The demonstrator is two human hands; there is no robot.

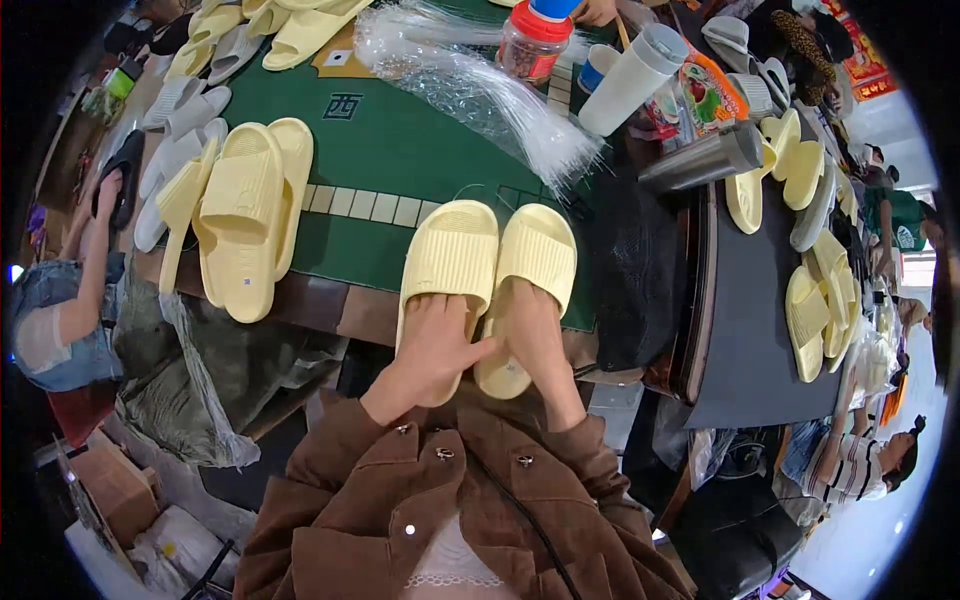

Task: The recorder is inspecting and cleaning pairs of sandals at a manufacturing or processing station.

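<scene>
Two pale yellow slide slippers lie side by side at the near edge of the green table, toes pointing away from me. My left hand has its fingers pushed under the strap of the left slipper, its thumb stretched toward the other slipper. My right hand reaches into the right slipper, its fingertips hidden beneath the strap. Just beyond the toes, a thin clear loop stands up. A bundle of clear plastic ties spreads over the table behind the slippers.
More yellow slippers are stacked at the left. A red-lidded jar, a white tumbler and a steel tumbler stand or lie at the far right. A dark side table holds further slippers. People sit on both sides.
</scene>
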